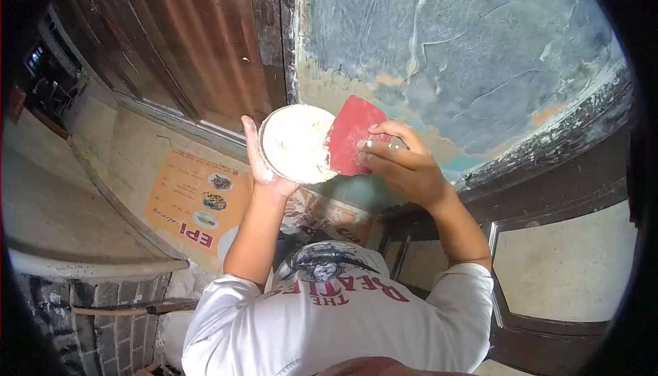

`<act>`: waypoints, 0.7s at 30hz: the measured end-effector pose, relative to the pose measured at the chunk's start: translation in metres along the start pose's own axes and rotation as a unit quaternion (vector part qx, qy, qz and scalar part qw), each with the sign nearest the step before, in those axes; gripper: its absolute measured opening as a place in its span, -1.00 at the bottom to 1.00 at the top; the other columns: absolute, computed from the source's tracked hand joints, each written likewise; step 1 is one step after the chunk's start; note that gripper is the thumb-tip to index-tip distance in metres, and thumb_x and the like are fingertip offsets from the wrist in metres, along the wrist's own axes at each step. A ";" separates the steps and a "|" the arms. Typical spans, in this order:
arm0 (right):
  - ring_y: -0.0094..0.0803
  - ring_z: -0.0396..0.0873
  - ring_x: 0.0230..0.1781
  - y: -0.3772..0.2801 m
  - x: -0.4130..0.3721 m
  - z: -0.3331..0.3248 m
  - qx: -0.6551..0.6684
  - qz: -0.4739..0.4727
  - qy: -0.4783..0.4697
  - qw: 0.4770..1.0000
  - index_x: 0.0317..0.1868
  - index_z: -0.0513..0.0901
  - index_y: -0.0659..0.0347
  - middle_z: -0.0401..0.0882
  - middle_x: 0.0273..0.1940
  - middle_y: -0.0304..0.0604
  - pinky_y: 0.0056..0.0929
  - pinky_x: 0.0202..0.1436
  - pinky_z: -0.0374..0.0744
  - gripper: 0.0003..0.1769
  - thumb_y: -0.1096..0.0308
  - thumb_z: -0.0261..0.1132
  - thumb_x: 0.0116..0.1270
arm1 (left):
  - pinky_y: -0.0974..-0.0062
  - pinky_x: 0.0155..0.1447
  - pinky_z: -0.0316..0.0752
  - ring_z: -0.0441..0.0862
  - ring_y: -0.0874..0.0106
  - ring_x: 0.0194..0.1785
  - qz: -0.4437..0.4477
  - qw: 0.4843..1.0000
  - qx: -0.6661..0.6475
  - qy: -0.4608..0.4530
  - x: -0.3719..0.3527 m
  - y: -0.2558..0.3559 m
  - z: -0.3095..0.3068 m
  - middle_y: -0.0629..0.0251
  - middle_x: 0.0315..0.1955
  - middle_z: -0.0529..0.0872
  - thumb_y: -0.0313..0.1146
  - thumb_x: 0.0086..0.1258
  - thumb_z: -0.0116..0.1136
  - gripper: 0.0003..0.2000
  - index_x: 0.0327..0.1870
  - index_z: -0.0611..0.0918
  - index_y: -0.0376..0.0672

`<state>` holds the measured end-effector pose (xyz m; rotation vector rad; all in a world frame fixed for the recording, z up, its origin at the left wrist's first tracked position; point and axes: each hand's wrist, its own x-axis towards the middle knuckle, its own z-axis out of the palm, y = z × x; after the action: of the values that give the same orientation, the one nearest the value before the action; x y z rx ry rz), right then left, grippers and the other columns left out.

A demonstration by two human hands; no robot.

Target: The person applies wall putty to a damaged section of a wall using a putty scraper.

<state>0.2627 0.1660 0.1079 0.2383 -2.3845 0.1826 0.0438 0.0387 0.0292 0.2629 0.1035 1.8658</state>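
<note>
My left hand [262,170] supports a round, shallow bowl [263,144] from below and from its left side, with the thumb up along the rim. White paste [295,139], like putty, fills the bowl and looks overexposed in the light. In my right hand [411,165] is a flat red scraper [353,136], pinched between thumb and fingers. The scraper's left edge meets the paste at the bowl's right side. White smears mark the scraper and my right fingers. The fingers beneath the bowl are hidden.
Ahead is a grey-blue wall [480,54] with patched, peeling spots. A brown wooden door [205,47] stands at the left, and a dark wooden frame [548,163] runs along the right. An orange printed banner [188,201] lies at lower left, near a grey brick structure [116,335].
</note>
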 end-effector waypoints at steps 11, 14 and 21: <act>-0.06 0.66 -0.02 0.006 -0.007 -0.007 -0.092 0.042 0.047 0.994 -0.06 0.71 0.16 0.72 -0.07 -0.24 -0.20 0.08 0.64 -0.58 0.63 0.39 0.00 | -0.15 0.42 0.41 0.53 -0.07 0.34 -0.003 0.999 -0.001 0.052 0.004 -0.005 0.000 -0.08 0.34 0.54 0.59 0.33 -0.19 0.00 0.38 0.49 -0.29; -0.11 0.67 -0.12 0.013 -0.009 -0.019 -0.166 0.085 0.063 0.980 -0.13 0.73 0.16 0.74 -0.17 -0.21 -0.26 -0.03 0.64 -0.67 0.61 0.39 0.05 | -0.22 0.41 0.39 0.51 -0.09 0.36 -0.008 1.000 -0.007 -0.006 0.005 -0.003 -0.007 -0.12 0.36 0.52 0.55 0.38 -0.21 0.01 0.43 0.43 -0.35; -0.05 0.65 -0.18 0.075 -0.043 -0.005 -0.127 0.294 0.130 0.938 -0.13 0.75 0.29 0.75 -0.17 -0.03 -0.22 -0.04 0.59 -0.84 0.52 0.37 0.27 | -0.50 0.34 0.30 0.44 -0.15 0.41 -0.028 0.998 -0.011 -0.052 -0.002 0.003 -0.017 -0.09 0.44 0.42 0.57 0.35 -0.22 0.00 0.46 0.42 -0.24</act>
<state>0.2808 0.2450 0.0771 -0.5943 -2.1197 0.1648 0.0374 0.0374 0.0131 0.3375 0.0181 1.7937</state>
